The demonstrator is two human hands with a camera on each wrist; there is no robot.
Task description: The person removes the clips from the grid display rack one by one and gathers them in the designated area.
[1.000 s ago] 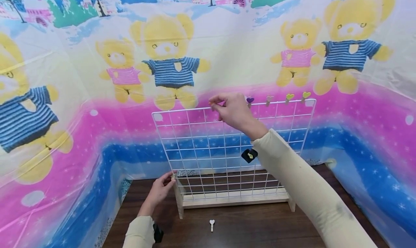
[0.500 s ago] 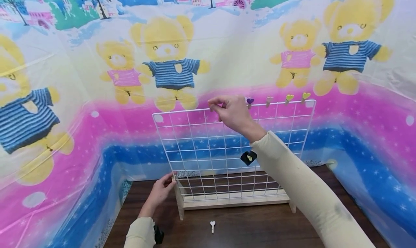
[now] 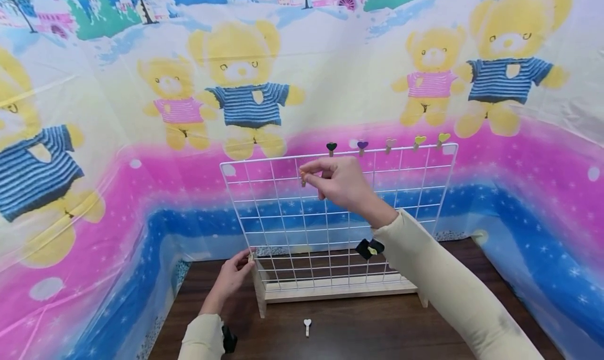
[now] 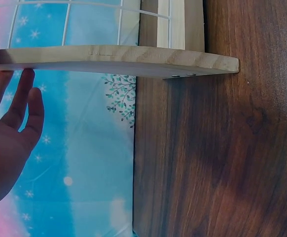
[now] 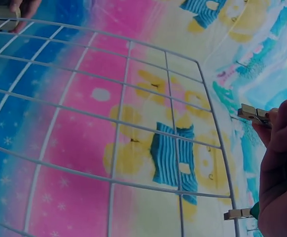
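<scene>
A small wooden clothespin with a bit of orange is pinched between thumb and fingers of my right hand, in front of the white wire grid and just under its top bar. The right wrist view shows that clothespin's wooden end pointing toward the grid, apart from the bar. At the grid's left side, my left hand grips the top of the wooden side support, thumb on one face and fingers on the other. A white heart clothespin lies on the table.
Several heart clothespins stand on the top bar, from a dark green one and a purple one to a yellow one at right. The grid rises from a wooden base on the brown table. A bear-print cloth hangs behind.
My right hand has come down from the top bar with the clothespin still pinched, uncovering the dark green heart clothespin. The left hand stays on the wooden support.
</scene>
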